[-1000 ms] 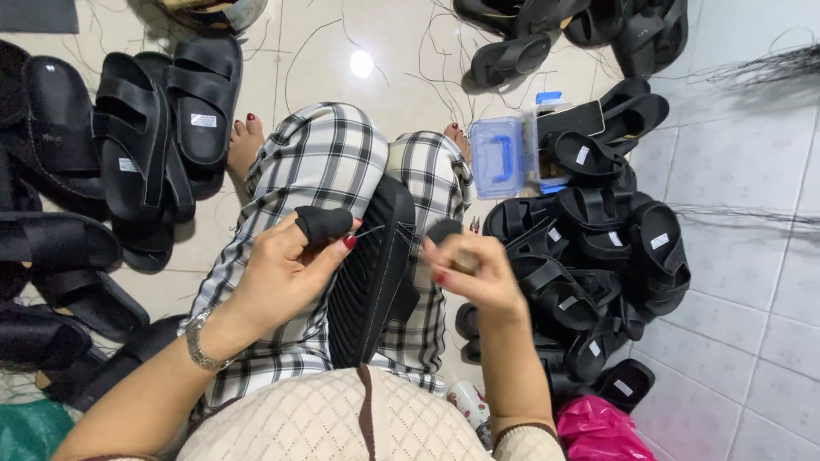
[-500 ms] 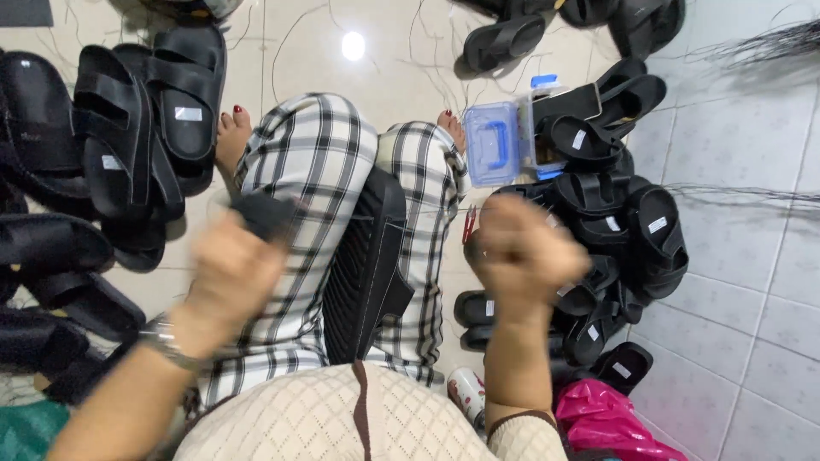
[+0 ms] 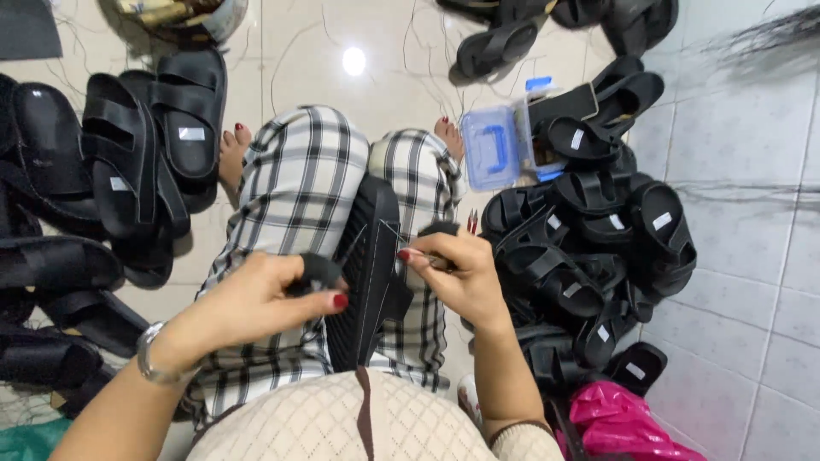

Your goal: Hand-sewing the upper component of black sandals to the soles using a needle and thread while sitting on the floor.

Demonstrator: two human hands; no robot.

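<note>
From the head camera, looking straight down: a black sandal [image 3: 369, 265] stands on edge in the groove between the two plaid-trousered knees [image 3: 299, 179], ribbed sole facing left, wedged there so both hands stay free to work on it. The left hand [image 3: 256, 300] curls around a black strap piece [image 3: 318, 271], thumb and fingers pinched tight on it, holding it against the sole's edge. The right hand [image 3: 461, 277] closes narrowly on a thin metal tool [image 3: 437, 263], which looks like a needle though it is too small to be sure, and a fine thread runs up from the sandal towards it, so the grip reads as a pull kept taut. One wristwatch [image 3: 147, 354] on the left wrist. Two bare feet peek out beyond the knees. One clear blue-lidded box [image 3: 491, 149] sits just beside the right knee, near at hand. On the right a dense heap of black sandals [image 3: 598, 256], roughly a dozen, overlapping too much to count exactly; on the left about eight more [image 3: 128, 162] laid out looser; three or so at the top [image 3: 495, 47]. One pink bag [image 3: 628, 418] lies at lower right, on the tiled floor [image 3: 743, 282]
</note>
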